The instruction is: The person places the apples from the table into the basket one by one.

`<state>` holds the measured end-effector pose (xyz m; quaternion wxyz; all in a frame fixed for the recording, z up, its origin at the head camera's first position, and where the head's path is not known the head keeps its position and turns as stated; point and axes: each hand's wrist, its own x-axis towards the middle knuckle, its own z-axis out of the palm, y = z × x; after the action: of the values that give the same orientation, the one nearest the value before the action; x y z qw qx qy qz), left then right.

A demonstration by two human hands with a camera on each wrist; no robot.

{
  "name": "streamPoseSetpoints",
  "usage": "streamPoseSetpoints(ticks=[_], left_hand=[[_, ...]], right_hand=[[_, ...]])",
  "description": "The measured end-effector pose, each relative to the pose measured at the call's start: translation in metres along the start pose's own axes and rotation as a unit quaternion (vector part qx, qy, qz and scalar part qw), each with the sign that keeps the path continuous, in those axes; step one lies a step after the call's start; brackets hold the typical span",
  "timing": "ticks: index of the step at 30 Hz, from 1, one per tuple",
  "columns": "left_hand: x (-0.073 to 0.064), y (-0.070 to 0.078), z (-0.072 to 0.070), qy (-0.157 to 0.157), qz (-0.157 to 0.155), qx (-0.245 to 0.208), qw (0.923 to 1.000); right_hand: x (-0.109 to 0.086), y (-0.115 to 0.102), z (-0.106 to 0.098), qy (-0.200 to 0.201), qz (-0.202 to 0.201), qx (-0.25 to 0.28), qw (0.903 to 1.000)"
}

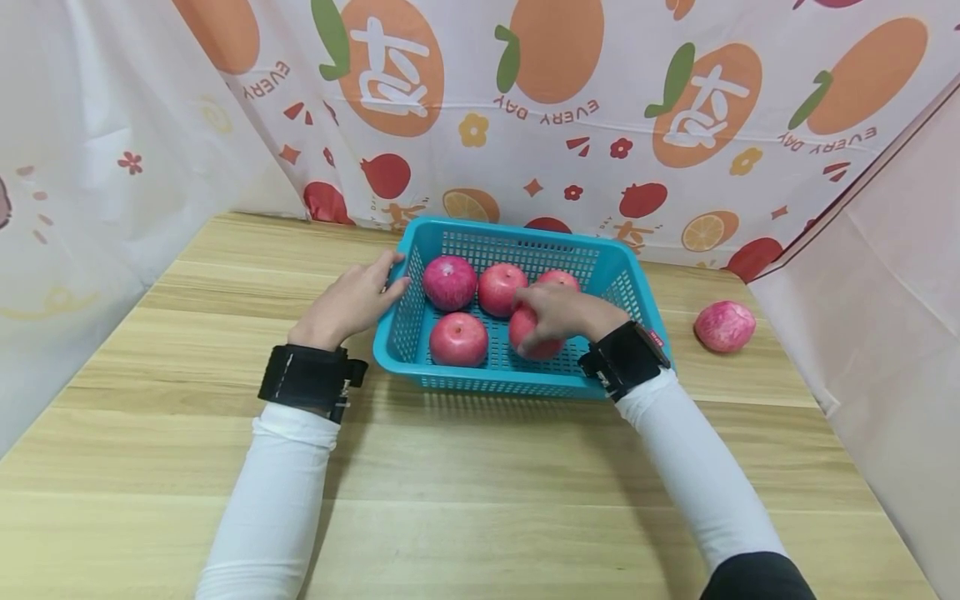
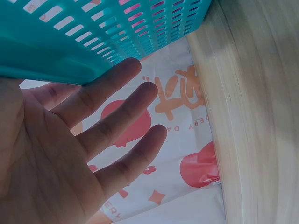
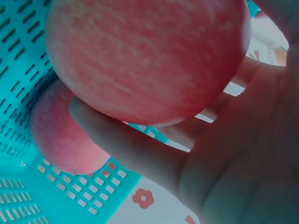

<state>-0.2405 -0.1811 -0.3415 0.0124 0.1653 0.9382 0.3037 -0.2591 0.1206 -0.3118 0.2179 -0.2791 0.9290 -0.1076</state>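
My right hand [image 1: 558, 315] grips a red apple [image 1: 534, 335] inside the turquoise plastic basket [image 1: 510, 380]. The right wrist view shows that apple [image 3: 149, 56] large in the hand, the thumb along its side, with another apple [image 3: 65, 135] behind against the basket wall. At the basket's left end, my left hand [image 1: 351, 302] touches the rim with thumb and index finger. In the left wrist view, its other fingers [image 2: 124, 135] are spread straight outside the wall. Also in the basket are several apples [image 1: 459, 340] and a darker magenta, streaked round fruit [image 1: 450, 283].
A pink fruit with pale streaks [image 1: 724, 326] lies on the wooden table [image 1: 480, 500], right of the basket. Behind the table hangs a fruit-printed cloth [image 1: 540, 150]. A white sheet [image 1: 877, 275] borders the right side.
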Motion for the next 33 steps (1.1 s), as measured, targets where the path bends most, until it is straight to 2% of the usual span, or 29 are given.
streamPoseSetpoints(ticks=[8, 18, 33], left_hand=[[0.000, -0.001, 0.002, 0.004, 0.001, -0.002, 1.0000], [0.000, 0.000, 0.001, 0.002, -0.006, -0.002, 1.0000], [0.000, -0.001, 0.003, 0.003, -0.001, -0.004, 1.0000]], right_hand=[[0.009, -0.003, 0.007, -0.032, -0.005, -0.017, 0.9993], [0.015, -0.006, 0.013, -0.039, 0.000, -0.023, 0.9990], [0.017, -0.005, 0.014, -0.061, 0.019, -0.004, 0.9980]])
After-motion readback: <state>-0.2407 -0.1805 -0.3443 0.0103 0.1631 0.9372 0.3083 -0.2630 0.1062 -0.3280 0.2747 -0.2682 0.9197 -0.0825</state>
